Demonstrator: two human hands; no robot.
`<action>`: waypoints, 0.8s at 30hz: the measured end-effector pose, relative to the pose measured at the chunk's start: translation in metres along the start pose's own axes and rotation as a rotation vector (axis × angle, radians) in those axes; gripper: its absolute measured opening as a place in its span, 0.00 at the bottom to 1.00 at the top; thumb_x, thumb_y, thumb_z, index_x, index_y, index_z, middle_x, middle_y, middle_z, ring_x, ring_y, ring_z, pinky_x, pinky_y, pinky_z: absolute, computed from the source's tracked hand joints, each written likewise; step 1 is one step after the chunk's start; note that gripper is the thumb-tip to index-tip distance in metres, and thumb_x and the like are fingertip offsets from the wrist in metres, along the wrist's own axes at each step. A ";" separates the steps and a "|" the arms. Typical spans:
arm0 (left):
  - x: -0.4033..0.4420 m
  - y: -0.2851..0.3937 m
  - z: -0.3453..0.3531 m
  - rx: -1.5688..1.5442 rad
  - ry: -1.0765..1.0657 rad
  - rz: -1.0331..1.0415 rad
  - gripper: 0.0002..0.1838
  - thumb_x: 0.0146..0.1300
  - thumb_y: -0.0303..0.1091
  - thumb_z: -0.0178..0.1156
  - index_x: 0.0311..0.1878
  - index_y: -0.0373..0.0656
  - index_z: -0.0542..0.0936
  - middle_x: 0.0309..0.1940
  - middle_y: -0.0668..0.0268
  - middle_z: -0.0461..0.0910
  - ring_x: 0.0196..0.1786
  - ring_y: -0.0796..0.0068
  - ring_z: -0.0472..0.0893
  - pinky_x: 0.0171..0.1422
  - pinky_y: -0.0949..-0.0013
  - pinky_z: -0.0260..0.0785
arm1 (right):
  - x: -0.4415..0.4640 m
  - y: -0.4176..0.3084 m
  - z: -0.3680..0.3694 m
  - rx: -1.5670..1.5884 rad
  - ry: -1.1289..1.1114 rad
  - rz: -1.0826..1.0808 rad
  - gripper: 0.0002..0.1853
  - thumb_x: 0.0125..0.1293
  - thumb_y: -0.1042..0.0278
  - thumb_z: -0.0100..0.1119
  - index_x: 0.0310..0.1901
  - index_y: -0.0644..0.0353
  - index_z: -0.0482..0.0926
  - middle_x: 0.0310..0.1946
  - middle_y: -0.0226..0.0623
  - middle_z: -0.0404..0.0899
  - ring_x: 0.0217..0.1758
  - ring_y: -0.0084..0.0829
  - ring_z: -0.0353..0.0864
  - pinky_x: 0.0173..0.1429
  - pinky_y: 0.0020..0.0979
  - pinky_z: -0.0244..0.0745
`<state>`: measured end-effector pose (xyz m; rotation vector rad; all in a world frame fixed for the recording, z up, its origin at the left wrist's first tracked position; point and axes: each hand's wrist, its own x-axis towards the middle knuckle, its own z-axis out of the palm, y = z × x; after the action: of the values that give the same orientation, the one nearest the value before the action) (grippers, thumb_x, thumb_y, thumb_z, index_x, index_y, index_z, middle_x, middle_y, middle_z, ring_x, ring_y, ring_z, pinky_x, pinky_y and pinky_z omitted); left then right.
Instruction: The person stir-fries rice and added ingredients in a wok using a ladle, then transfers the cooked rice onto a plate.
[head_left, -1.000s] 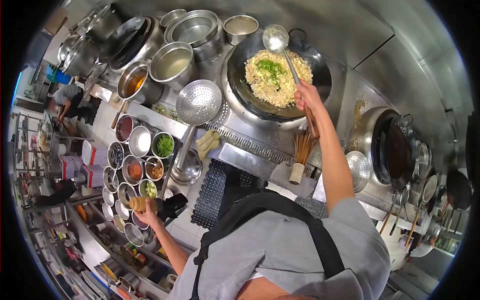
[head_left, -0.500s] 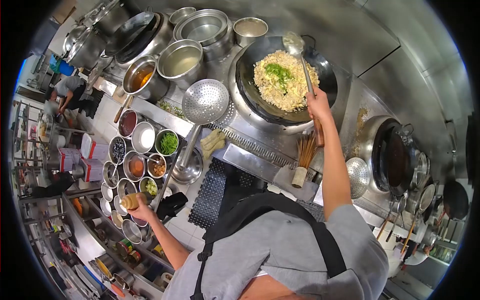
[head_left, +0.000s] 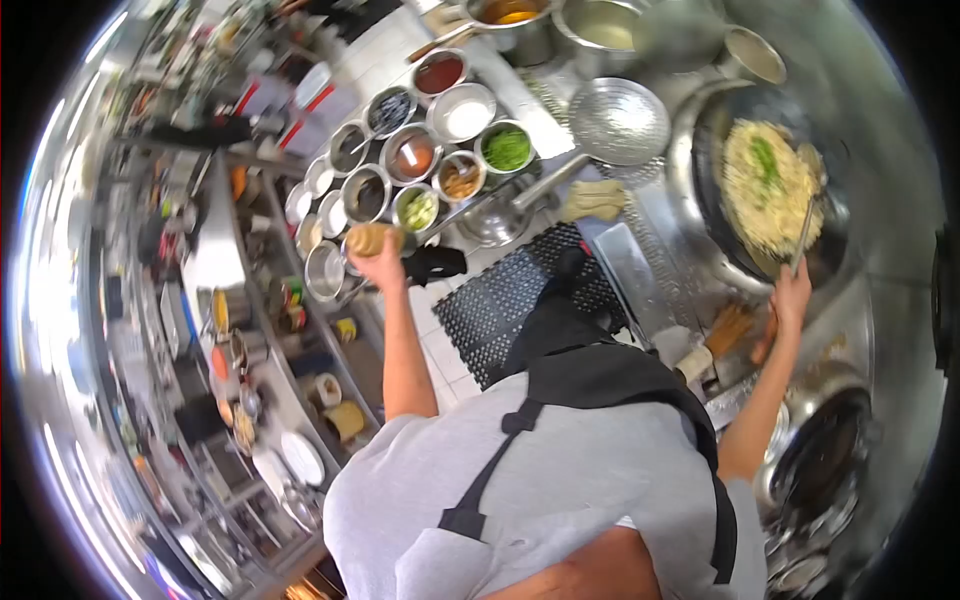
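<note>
My left hand (head_left: 380, 268) is closed around a tan bottle-like container (head_left: 370, 239), held beside the metal bowls of ingredients. My right hand (head_left: 792, 294) grips a long-handled ladle (head_left: 806, 228); the handle's wooden end extends below the fist. The ladle's bowl lies against the right side of the fried rice (head_left: 765, 212), inside the black wok (head_left: 832, 222). Chopped green onion (head_left: 765, 158) sits on top of the rice. Close to my right forearm is a bamboo brush (head_left: 728, 333).
A perforated strainer (head_left: 620, 122) rests left of the wok, near a folded cloth (head_left: 594, 200). Several bowls hold ingredients, including chopped greens (head_left: 507, 149) and red sauce (head_left: 440, 72). A black rubber mat (head_left: 490, 315) covers the floor. Shelves (head_left: 300, 330) stand at left.
The view has turned leftward, so the wok appears farther right. The ladle's bowl has come from the wok's far rim down to the rice. My left hand still holds the container.
</note>
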<state>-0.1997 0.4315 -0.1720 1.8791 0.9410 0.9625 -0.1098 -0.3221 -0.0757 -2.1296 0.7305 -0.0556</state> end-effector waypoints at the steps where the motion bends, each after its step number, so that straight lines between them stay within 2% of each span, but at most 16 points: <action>1: -0.005 0.029 0.005 -0.160 -0.016 0.039 0.41 0.52 0.35 0.80 0.65 0.35 0.67 0.60 0.55 0.74 0.60 0.61 0.77 0.67 0.59 0.71 | -0.013 -0.010 -0.005 0.090 -0.091 0.008 0.32 0.75 0.69 0.52 0.78 0.61 0.59 0.19 0.28 0.65 0.13 0.20 0.61 0.15 0.30 0.57; 3: -0.016 0.045 0.002 -0.153 -0.007 -0.005 0.36 0.53 0.26 0.79 0.62 0.37 0.68 0.57 0.58 0.76 0.55 0.67 0.80 0.63 0.64 0.74 | -0.024 -0.018 -0.025 0.084 -0.140 -0.003 0.32 0.76 0.70 0.50 0.79 0.59 0.57 0.17 0.27 0.64 0.11 0.19 0.59 0.13 0.29 0.55; 5: -0.013 0.032 0.005 -0.159 -0.021 0.005 0.36 0.52 0.28 0.79 0.61 0.36 0.69 0.55 0.57 0.77 0.55 0.66 0.80 0.62 0.62 0.73 | -0.030 -0.030 -0.039 0.090 -0.062 0.039 0.31 0.75 0.69 0.50 0.79 0.58 0.59 0.17 0.26 0.64 0.11 0.18 0.59 0.13 0.28 0.55; 7: -0.005 0.011 0.003 -0.216 -0.019 0.075 0.35 0.52 0.30 0.79 0.61 0.36 0.71 0.54 0.57 0.77 0.54 0.65 0.80 0.63 0.61 0.73 | 0.000 -0.013 -0.050 0.061 0.041 -0.002 0.26 0.75 0.69 0.50 0.73 0.59 0.66 0.17 0.25 0.64 0.11 0.19 0.60 0.13 0.28 0.55; 8: -0.001 0.002 -0.003 -0.079 0.030 0.080 0.35 0.51 0.32 0.80 0.60 0.36 0.72 0.53 0.57 0.78 0.54 0.64 0.80 0.63 0.60 0.73 | 0.021 -0.013 -0.050 0.045 0.084 -0.025 0.23 0.75 0.69 0.51 0.70 0.59 0.70 0.17 0.25 0.64 0.11 0.19 0.60 0.13 0.27 0.55; 9: 0.003 0.002 -0.010 -0.166 -0.037 0.065 0.36 0.50 0.34 0.81 0.60 0.36 0.74 0.53 0.58 0.79 0.53 0.64 0.80 0.61 0.59 0.74 | 0.023 -0.034 -0.042 0.132 0.071 0.059 0.20 0.76 0.67 0.52 0.67 0.58 0.74 0.16 0.25 0.65 0.12 0.20 0.62 0.13 0.28 0.55; 10: 0.003 0.023 -0.016 0.063 -0.053 0.048 0.35 0.49 0.35 0.82 0.58 0.35 0.75 0.52 0.58 0.81 0.50 0.63 0.81 0.60 0.59 0.74 | 0.053 0.004 -0.031 0.336 0.004 0.066 0.06 0.75 0.67 0.51 0.45 0.53 0.79 0.16 0.25 0.65 0.12 0.19 0.62 0.13 0.27 0.55; 11: 0.009 0.001 -0.013 0.078 -0.014 0.031 0.35 0.48 0.36 0.82 0.57 0.34 0.76 0.51 0.57 0.82 0.49 0.62 0.82 0.60 0.58 0.75 | 0.027 -0.033 -0.020 0.274 -0.008 0.069 0.10 0.75 0.67 0.51 0.32 0.48 0.71 0.16 0.24 0.66 0.13 0.18 0.63 0.14 0.26 0.55; 12: 0.010 -0.008 -0.007 -0.061 -0.066 -0.028 0.36 0.48 0.39 0.83 0.57 0.33 0.76 0.48 0.56 0.83 0.48 0.60 0.82 0.60 0.56 0.76 | 0.080 0.049 -0.002 0.180 -0.063 -0.010 0.11 0.75 0.67 0.49 0.31 0.48 0.69 0.16 0.23 0.65 0.12 0.19 0.64 0.13 0.27 0.55; 13: 0.007 -0.001 -0.004 0.090 -0.061 0.052 0.38 0.48 0.41 0.84 0.57 0.33 0.76 0.49 0.54 0.83 0.50 0.59 0.83 0.60 0.56 0.76 | 0.044 0.013 0.002 0.152 -0.102 -0.025 0.02 0.75 0.68 0.50 0.44 0.53 0.72 0.16 0.23 0.65 0.12 0.19 0.63 0.13 0.28 0.57; 14: 0.015 -0.018 0.000 0.234 -0.020 0.030 0.39 0.48 0.41 0.84 0.59 0.31 0.76 0.53 0.53 0.82 0.52 0.57 0.83 0.62 0.56 0.76 | 0.001 -0.031 0.005 0.125 -0.141 -0.040 0.13 0.75 0.69 0.50 0.58 0.59 0.76 0.16 0.23 0.64 0.12 0.20 0.63 0.14 0.29 0.58; 15: 0.028 -0.049 0.005 0.182 0.004 0.145 0.40 0.49 0.40 0.83 0.62 0.31 0.75 0.54 0.52 0.82 0.54 0.58 0.83 0.63 0.56 0.75 | -0.026 -0.058 -0.007 0.137 -0.249 0.027 0.30 0.75 0.69 0.52 0.76 0.62 0.61 0.17 0.28 0.69 0.13 0.23 0.68 0.18 0.31 0.68; 16: 0.022 -0.035 0.012 0.023 -0.019 0.223 0.39 0.49 0.38 0.83 0.62 0.31 0.76 0.55 0.52 0.83 0.55 0.57 0.83 0.63 0.56 0.75 | -0.034 -0.064 -0.014 0.181 -0.255 0.036 0.31 0.75 0.69 0.51 0.78 0.60 0.59 0.16 0.26 0.66 0.12 0.23 0.67 0.17 0.32 0.67; 19: 0.013 -0.024 0.012 0.459 -0.024 0.114 0.41 0.47 0.49 0.82 0.60 0.33 0.79 0.53 0.52 0.83 0.55 0.47 0.81 0.63 0.51 0.73 | -0.017 -0.058 -0.029 0.019 -0.087 -0.043 0.33 0.73 0.71 0.51 0.78 0.61 0.58 0.17 0.32 0.72 0.13 0.27 0.70 0.19 0.35 0.69; 22: -0.005 0.014 0.002 0.820 0.035 0.131 0.43 0.48 0.53 0.80 0.62 0.33 0.78 0.53 0.50 0.82 0.56 0.46 0.79 0.60 0.50 0.73 | 0.024 -0.062 -0.028 0.090 -0.066 0.014 0.33 0.72 0.72 0.50 0.78 0.61 0.58 0.19 0.36 0.74 0.14 0.29 0.73 0.20 0.37 0.71; 24: -0.019 0.018 -0.005 0.803 0.175 0.256 0.42 0.51 0.51 0.77 0.63 0.33 0.76 0.54 0.50 0.80 0.55 0.48 0.79 0.58 0.51 0.72 | 0.024 -0.059 -0.007 0.134 -0.118 0.009 0.33 0.72 0.72 0.50 0.78 0.60 0.58 0.18 0.36 0.74 0.14 0.30 0.74 0.21 0.37 0.71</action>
<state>-0.2077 0.4092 -0.1598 2.6640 1.3479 0.9894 -0.0637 -0.3127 -0.0321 -1.9838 0.6484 0.0255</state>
